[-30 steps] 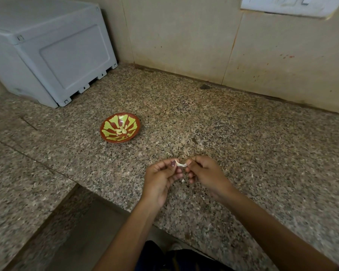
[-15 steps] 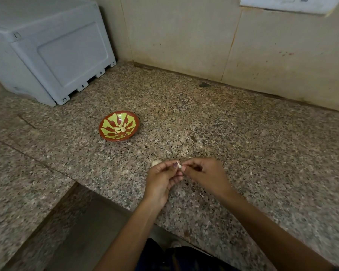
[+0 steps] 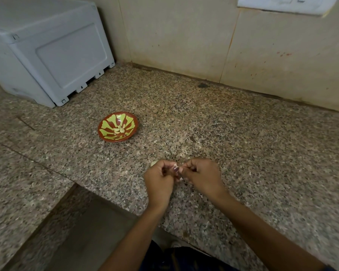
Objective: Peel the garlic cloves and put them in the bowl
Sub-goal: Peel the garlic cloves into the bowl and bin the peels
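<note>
A small garlic clove sits between the two hands, over the near part of the counter. Only a pale bit of it shows, so how much skin is left on it is hard to tell. The left hand has its fingers curled and pinches the clove on one side. The right hand has its fingers curled too and pinches it from the other side. The two hands touch at the fingertips.

It looks like the peeling step is going on. The next move probably calls for pulling the thin skin off and then carrying the bare clove over to the bowl.

The bowl is red-brown with yellow-green shapes. It stands to the left and farther away, well apart from the hands. A few peeled cloves lie in it. A pale piece rests on the counter just beside the left hand. A big grey box stands at the far left by the wall.
</note>
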